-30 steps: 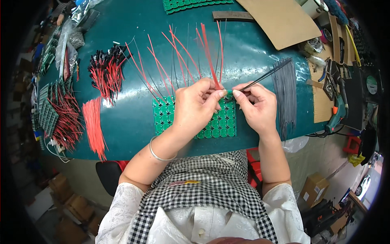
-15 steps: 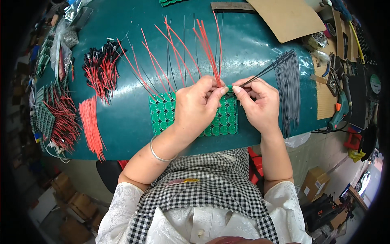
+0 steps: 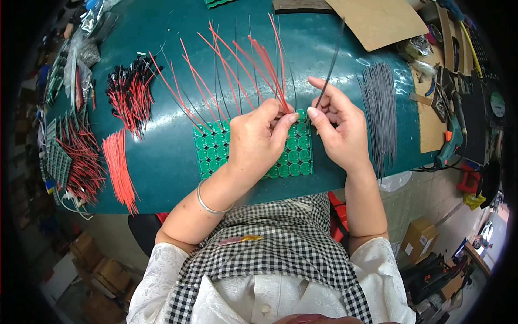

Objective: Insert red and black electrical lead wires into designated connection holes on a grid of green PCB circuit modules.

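A green circuit board panel (image 3: 294, 156) of many round sections lies flat on the table before me. Along its far edge, red and black wires stand up in a row. My left hand (image 3: 261, 132) is closed over the panel's middle, pinching a bunch of red wires (image 3: 272, 73) that fan upward. At the panel's far right corner, my right hand (image 3: 340, 124) holds a thin bundle of black wires (image 3: 332, 62) between thumb and fingers, its index finger raised. The wires' lower ends are partly hidden by my fingers.
On the right lies a pile of dark grey wires (image 3: 379, 119); on the left, a pile of red wires (image 3: 120, 170). Beyond it are red-black wires with connectors (image 3: 129, 94) and wired boards (image 3: 59, 156). Cardboard (image 3: 377, 21) lies at the back, a green-handled tool (image 3: 450, 143) at right.
The black wires in my right hand have swung from slanting right to nearly upright. My right index finger has lifted, and one more black wire now stands at the panel's right corner.
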The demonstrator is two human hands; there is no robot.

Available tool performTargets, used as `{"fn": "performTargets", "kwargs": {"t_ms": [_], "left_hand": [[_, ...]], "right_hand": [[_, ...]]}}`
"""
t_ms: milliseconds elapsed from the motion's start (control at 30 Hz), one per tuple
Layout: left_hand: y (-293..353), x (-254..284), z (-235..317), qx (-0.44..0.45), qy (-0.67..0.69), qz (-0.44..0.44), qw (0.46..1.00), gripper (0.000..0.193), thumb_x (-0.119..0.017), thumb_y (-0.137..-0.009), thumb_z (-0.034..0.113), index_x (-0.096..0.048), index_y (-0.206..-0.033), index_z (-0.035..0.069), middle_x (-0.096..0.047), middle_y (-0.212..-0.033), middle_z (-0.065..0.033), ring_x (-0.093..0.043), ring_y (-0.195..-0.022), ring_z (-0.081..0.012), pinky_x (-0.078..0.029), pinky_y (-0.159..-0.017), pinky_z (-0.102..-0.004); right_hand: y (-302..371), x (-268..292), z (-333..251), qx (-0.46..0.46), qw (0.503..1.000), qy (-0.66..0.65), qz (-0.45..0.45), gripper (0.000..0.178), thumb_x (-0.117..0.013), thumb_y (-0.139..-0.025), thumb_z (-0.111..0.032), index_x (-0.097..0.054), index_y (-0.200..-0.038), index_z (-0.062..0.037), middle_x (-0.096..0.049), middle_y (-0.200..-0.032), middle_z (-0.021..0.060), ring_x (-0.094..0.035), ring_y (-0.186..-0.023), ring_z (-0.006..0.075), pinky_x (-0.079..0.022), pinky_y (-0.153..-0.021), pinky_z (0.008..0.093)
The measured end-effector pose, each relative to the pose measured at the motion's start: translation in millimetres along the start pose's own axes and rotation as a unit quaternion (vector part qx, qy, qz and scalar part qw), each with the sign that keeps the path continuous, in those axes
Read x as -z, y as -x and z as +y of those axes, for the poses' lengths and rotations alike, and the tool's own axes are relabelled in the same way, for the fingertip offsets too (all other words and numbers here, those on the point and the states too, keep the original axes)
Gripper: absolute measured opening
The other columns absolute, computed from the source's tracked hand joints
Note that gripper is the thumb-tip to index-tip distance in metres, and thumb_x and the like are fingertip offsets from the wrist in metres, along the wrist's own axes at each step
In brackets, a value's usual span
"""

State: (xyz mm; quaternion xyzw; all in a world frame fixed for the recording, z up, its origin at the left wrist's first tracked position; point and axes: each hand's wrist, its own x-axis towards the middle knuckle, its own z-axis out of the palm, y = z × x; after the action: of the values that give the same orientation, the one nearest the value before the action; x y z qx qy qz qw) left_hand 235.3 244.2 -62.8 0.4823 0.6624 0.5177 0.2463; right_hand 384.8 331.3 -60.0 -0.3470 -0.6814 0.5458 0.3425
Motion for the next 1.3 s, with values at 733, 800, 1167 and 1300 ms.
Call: {"fn": "performTargets", "kwargs": {"t_ms": [733, 800, 1167, 1300], "left_hand": [[3, -1, -1, -0.088, -0.083, 0.016, 0.993, 0.010, -0.076, -0.086, 0.001, -0.066, -0.087, 0.001, -0.067, -0.068, -0.0117, -0.065, -0.054, -0.0200, -0.049, -0.049, -0.0315], [3, 1, 0, -0.089, -0.090, 0.015, 0.992, 0.010, -0.076, -0.086, 0.001, -0.066, -0.087, 0.001, -0.067, -0.069, -0.0120, -0.066, -0.054, -0.0207, -0.049, -0.050, -0.0319], [6, 1, 0, -0.065, -0.151, 0.000, 0.986, 0.013, -0.075, -0.087, 0.000, -0.069, -0.098, 0.000, -0.073, -0.082, -0.0149, -0.072, -0.065, -0.0234, -0.056, -0.061, -0.0322], [3, -4, 5, -0.080, -0.146, -0.014, 0.986, 0.028, -0.072, -0.089, -0.002, -0.069, -0.117, -0.001, -0.074, -0.081, -0.0092, -0.067, -0.060, -0.0120, -0.054, -0.056, -0.0262]], "right_hand": [[4, 17, 0, -0.048, 0.997, -0.036, 0.053, 0.015, -0.070, -0.089, 0.001, -0.072, -0.104, 0.0022, -0.067, -0.087, 0.0027, -0.060, -0.073, 0.0059, -0.051, -0.063, 0.0202], [4, 17, -1, -0.046, 0.997, -0.033, 0.054, 0.015, -0.070, -0.089, 0.001, -0.072, -0.104, 0.0023, -0.067, -0.088, 0.0026, -0.060, -0.073, 0.0058, -0.050, -0.062, 0.0202], [1, 12, 5, 0.003, 0.997, -0.021, 0.068, 0.013, -0.075, -0.090, -0.006, -0.072, -0.101, -0.0004, -0.069, -0.087, -0.0001, -0.059, -0.072, 0.0026, -0.050, -0.063, 0.0213], [6, 22, -7, -0.014, 0.997, 0.008, 0.080, 0.011, -0.072, -0.087, -0.005, -0.070, -0.096, 0.0025, -0.070, -0.085, 0.0102, -0.065, -0.070, 0.0121, -0.053, -0.063, 0.0275]]}}
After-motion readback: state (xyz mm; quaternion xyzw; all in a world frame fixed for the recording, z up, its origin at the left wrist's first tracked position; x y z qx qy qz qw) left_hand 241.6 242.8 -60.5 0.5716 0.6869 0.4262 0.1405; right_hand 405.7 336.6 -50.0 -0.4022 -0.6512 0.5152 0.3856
